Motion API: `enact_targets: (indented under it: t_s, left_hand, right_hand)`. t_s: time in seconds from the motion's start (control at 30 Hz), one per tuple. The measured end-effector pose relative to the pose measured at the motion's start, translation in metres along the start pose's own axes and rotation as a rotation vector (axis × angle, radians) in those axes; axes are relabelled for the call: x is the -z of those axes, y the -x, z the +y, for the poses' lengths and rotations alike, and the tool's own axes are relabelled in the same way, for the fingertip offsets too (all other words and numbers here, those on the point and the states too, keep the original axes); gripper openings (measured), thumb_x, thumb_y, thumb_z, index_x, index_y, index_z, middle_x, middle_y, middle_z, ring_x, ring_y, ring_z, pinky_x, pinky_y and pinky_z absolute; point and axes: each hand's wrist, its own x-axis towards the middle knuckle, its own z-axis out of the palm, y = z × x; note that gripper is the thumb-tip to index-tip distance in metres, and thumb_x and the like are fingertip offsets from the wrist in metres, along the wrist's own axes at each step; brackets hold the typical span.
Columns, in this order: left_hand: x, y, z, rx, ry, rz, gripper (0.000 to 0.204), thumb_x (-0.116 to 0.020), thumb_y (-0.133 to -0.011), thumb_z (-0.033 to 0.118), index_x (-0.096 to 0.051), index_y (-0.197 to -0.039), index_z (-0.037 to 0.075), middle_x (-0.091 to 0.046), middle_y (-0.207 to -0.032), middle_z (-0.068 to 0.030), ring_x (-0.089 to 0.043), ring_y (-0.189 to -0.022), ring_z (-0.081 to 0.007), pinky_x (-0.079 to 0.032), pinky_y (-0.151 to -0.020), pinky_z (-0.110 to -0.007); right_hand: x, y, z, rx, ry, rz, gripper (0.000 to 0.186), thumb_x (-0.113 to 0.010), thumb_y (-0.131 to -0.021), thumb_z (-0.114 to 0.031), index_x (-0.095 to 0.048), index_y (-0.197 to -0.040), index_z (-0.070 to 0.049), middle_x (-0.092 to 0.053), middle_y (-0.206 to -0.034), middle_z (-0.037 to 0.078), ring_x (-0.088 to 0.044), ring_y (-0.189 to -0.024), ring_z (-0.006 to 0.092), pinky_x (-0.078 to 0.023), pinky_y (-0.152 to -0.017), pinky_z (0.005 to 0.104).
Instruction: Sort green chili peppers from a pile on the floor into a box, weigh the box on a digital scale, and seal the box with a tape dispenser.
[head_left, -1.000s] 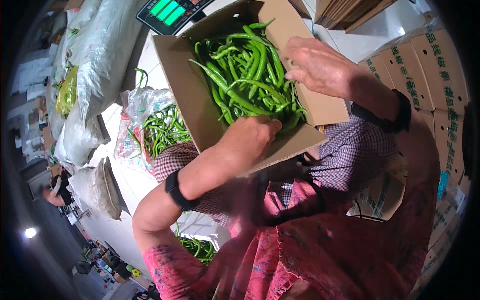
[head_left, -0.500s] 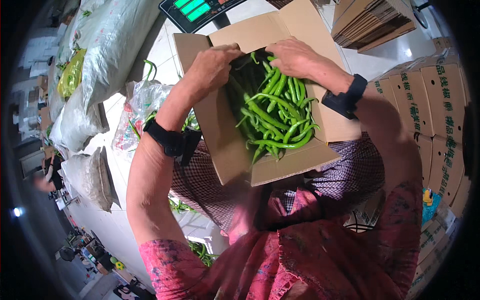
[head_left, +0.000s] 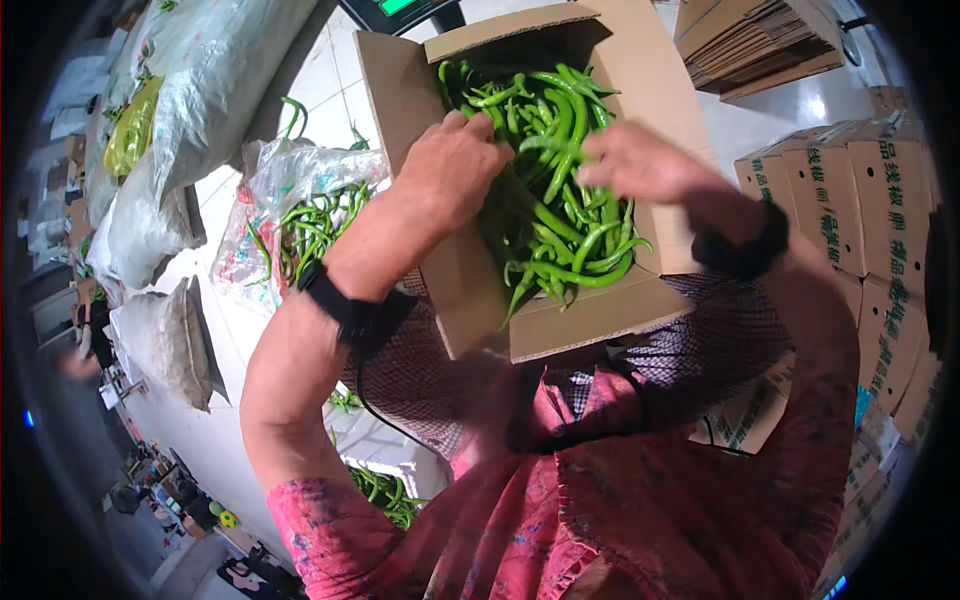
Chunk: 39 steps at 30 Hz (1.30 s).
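Observation:
An open cardboard box (head_left: pixel 600 310) rests over my lap with its flaps spread, filled with long green chili peppers (head_left: pixel 565 215). My left hand (head_left: pixel 450 165) is at the box's left inner side, fingers curled down among the peppers; what they grip is hidden. Over the right part of the pile, my right hand (head_left: pixel 640 165) is smeared by motion, its fingers closed on the end of a blurred green chili pepper (head_left: pixel 545 146). Both wrists wear black bands.
A clear plastic bag (head_left: pixel 265 190) with more peppers lies on the floor to the left, near large white sacks (head_left: pixel 225 90). Flattened cartons (head_left: pixel 755 45) and a scale (head_left: pixel 400 12) are at the back. Printed boxes (head_left: pixel 895 220) are stacked at right.
Both hands have left the box's far edge and come nearer, over the peppers. The far part of the box now shows more peppers, and the far flap stands differently.

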Motion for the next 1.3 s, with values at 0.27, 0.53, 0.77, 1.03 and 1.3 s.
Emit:
enact_targets:
  t_s: [0.27, 0.53, 0.77, 1.03, 1.3]
  left_hand:
    - [0.005, -0.009, 0.022, -0.233, -0.14, 0.089, 0.02, -0.06, -0.072, 0.008, -0.066, -0.091, 0.009, -0.052, -0.098, -0.0088, -0.057, -0.095, -0.0263, -0.053, -0.078, -0.034]
    - [0.042, 0.008, 0.0, -0.055, -0.01, 0.176, 0.033, -0.058, -0.07, -0.003, -0.063, -0.103, 0.002, -0.058, -0.112, -0.0148, -0.059, -0.103, -0.0334, -0.052, -0.084, -0.039]
    - [0.002, -0.016, 0.008, -0.112, -0.008, -0.121, 0.055, -0.059, -0.07, -0.003, -0.054, -0.125, -0.002, -0.05, -0.134, -0.0235, -0.055, -0.116, -0.0372, -0.045, -0.102, -0.037]
    - [0.007, -0.015, 0.016, -0.046, 0.129, 0.086, 0.013, -0.059, -0.077, 0.005, -0.058, -0.088, -0.001, -0.063, -0.096, -0.0182, -0.061, -0.092, -0.0356, -0.05, -0.083, -0.043]
    - [-0.013, -0.029, -0.026, 0.049, 0.114, 0.23, 0.035, -0.058, -0.08, 0.001, -0.06, -0.114, 0.007, -0.06, -0.117, -0.0193, -0.063, -0.096, -0.0393, -0.054, -0.083, -0.045]
  right_hand:
    - [0.029, 0.011, -0.019, -0.232, -0.283, 0.178, 0.038, -0.063, -0.09, -0.036, -0.058, -0.091, 0.001, -0.06, -0.066, 0.01, -0.061, -0.055, 0.0196, -0.05, -0.053, 0.0332]
    - [0.02, 0.005, -0.035, -0.123, 0.013, 0.357, 0.046, -0.061, -0.092, -0.025, -0.049, -0.123, 0.007, -0.061, -0.076, 0.018, -0.063, -0.071, 0.0292, -0.052, -0.068, 0.0398]
    - [0.007, -0.017, -0.027, 0.001, 0.597, 0.424, 0.047, -0.061, -0.09, -0.027, -0.051, -0.122, 0.006, -0.054, -0.114, 0.023, -0.048, -0.111, 0.0392, -0.041, -0.092, 0.0488]
    - [0.038, -0.057, -0.03, 0.139, 0.357, 0.628, 0.055, -0.055, -0.092, -0.018, -0.037, -0.14, 0.002, -0.045, -0.138, 0.025, -0.043, -0.127, 0.0405, -0.033, -0.11, 0.0444]
    - [0.033, -0.084, -0.029, -0.079, 0.419, 0.195, 0.055, -0.06, -0.089, -0.034, -0.047, -0.137, -0.01, -0.046, -0.14, 0.017, -0.041, -0.129, 0.0374, -0.036, -0.106, 0.0493]
